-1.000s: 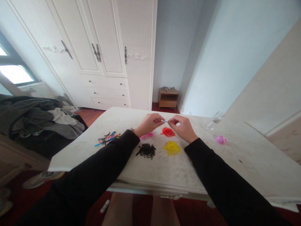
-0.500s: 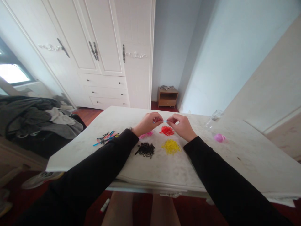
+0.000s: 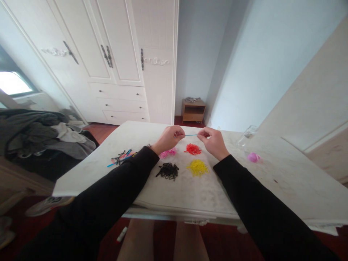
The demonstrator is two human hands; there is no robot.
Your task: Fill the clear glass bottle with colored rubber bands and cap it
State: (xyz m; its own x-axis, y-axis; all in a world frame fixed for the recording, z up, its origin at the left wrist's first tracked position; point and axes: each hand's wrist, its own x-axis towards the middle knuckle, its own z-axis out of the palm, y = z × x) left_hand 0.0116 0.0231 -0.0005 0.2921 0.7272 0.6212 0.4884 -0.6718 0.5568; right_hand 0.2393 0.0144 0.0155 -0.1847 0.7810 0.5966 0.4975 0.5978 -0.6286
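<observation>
A thin blue rubber band [image 3: 191, 135] is stretched in a straight line between my two hands, above the far part of the table. My left hand [image 3: 172, 137] pinches one end, and my right hand [image 3: 211, 139] pinches the other. Just below the hands lies a heap of red rubber bands [image 3: 193, 149]. Pink bands [image 3: 168, 153] are partly covered by my left hand. Closer to me are a black heap [image 3: 168, 171] and a yellow heap [image 3: 198, 167]. By my left sleeve sits a mixed pile of coloured bands and strips [image 3: 123, 157], partly hidden.
On the white table [image 3: 244, 192], a clear bottle or jar [image 3: 248, 135] lies at the right, near a shiny pink object [image 3: 253, 157]. Dark clothes [image 3: 40, 134] are heaped at the left. A small wooden cabinet [image 3: 194, 110] stands beyond the table.
My hands have moved apart, and the blue rubber band between them is stretched longer. The view has shifted slightly; the heaps on the table stay in place.
</observation>
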